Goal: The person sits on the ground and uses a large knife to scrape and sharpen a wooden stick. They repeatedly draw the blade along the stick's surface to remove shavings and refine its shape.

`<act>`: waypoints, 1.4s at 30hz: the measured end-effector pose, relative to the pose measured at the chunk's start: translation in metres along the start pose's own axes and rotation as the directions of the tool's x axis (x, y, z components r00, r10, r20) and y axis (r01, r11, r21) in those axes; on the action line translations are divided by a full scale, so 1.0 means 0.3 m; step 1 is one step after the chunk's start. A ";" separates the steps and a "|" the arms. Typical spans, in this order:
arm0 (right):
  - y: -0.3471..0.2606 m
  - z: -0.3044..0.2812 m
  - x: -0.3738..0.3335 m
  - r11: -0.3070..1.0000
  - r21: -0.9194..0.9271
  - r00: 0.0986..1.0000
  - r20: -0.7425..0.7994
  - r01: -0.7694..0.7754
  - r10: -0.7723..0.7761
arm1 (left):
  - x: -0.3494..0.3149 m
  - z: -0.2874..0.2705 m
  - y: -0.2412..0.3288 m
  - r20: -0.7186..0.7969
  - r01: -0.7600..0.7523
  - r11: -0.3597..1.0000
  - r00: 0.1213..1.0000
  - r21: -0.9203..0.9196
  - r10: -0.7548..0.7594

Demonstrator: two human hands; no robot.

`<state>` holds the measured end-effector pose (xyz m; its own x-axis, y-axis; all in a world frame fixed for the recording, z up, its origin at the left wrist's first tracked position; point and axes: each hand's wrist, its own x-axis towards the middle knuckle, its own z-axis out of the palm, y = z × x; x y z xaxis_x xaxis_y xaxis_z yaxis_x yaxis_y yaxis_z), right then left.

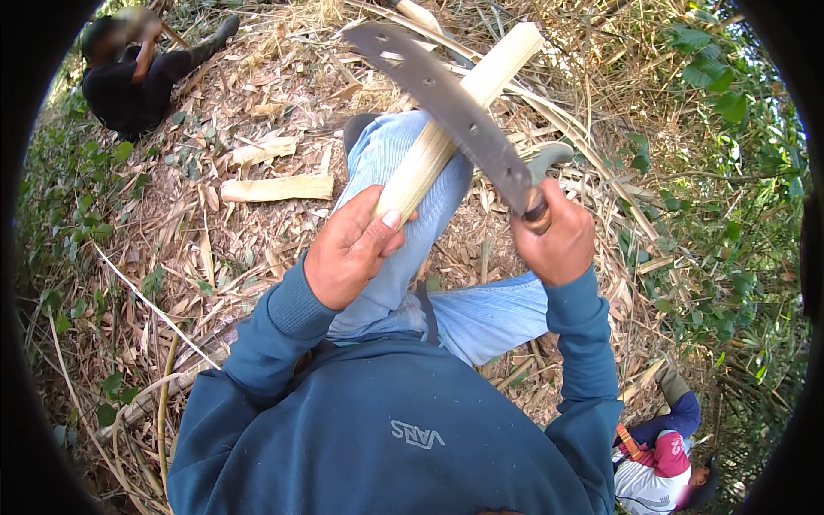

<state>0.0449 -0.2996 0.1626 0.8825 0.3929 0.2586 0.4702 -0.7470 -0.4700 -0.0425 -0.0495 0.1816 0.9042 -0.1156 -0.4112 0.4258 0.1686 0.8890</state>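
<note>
My left hand [352,249] is closed round the lower end of a pale, fibrous wooden slat [421,167], thumb on top. The slat slants away to the upper right, above my raised knee in light blue jeans [386,142]. In my right hand [558,236] is the wooden handle of a machete [451,107], gripped in a fist. Its long dark blade has a row of holes and points to the upper left. The blade crosses over the slat's middle; whether the two touch, I cannot tell.
Wood chips and dry leaves litter the ground [223,232]. Two pale offcuts, one a flat piece [277,189], lie left of my knee. One person in dark clothes [129,86] sits at the far left, another [657,463] at the lower right. Green bushes [712,257] stand on the right.
</note>
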 end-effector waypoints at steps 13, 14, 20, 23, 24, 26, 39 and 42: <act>-0.002 0.003 -0.019 0.995 0.017 0.995 0.022 0.097 -0.098 | 0.005 -0.036 -0.026 0.021 -0.010 1.000 1.000 0.001 0.010; -0.024 0.010 -0.040 0.982 0.002 0.980 0.048 0.191 -0.191 | 0.001 -0.054 -0.054 -0.013 0.002 1.000 1.000 -0.014 -0.002; 0.108 0.031 0.038 0.985 0.087 0.984 -0.082 -0.152 0.159 | 0.007 -0.042 0.002 0.057 0.009 1.000 0.998 -0.014 -0.008; 0.095 -0.005 0.033 0.949 0.139 0.954 -0.061 -0.281 0.292 | 0.019 -0.061 0.019 0.058 0.006 1.000 0.998 0.015 -0.007; 0.067 0.002 -0.006 0.971 0.151 0.979 -0.052 -0.188 0.198 | 0.023 -0.058 0.021 0.066 0.037 0.999 0.997 0.006 -0.037; 0.003 0.026 -0.070 0.985 0.171 0.999 -0.045 -0.015 0.024 | 0.028 -0.057 0.010 0.037 0.068 0.997 0.997 -0.026 -0.067; 0.010 0.127 -0.169 0.977 0.186 0.982 -0.139 -0.103 0.130 | 0.068 -0.088 -0.007 0.128 -0.053 0.997 0.991 0.060 0.045; -0.001 0.172 -0.191 0.986 0.143 0.977 -0.185 -0.080 0.106 | 0.072 -0.096 -0.003 0.085 -0.080 0.994 0.994 0.076 0.073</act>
<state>-0.0055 -0.2943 0.1044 0.9105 0.2051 0.3591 0.3944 -0.6915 -0.6052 -0.0222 -0.0239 0.1661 0.9268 -0.1860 -0.3262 0.3485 0.1021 0.9318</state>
